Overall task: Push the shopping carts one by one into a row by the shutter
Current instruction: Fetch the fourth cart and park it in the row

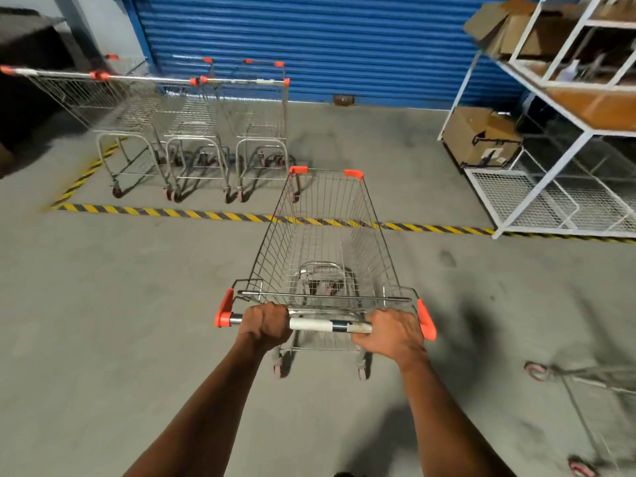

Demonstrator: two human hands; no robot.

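Observation:
A wire shopping cart [327,242] with orange corner caps stands in front of me, its nose over the striped floor line. My left hand [265,323] grips the left end of its handle bar [323,324]. My right hand [392,330] grips the right end. Three carts stand side by side before the blue shutter [327,39]: a left cart [103,108], a middle cart [196,132] and a right cart [258,125]. The held cart points at the floor just right of that row.
Yellow-black tape [213,215] marks the parking bay on the grey floor. A white metal rack [564,132] with cardboard boxes [481,136] stands at the right. Part of another cart [585,407] shows at the lower right. A dark object [31,80] fills the far left.

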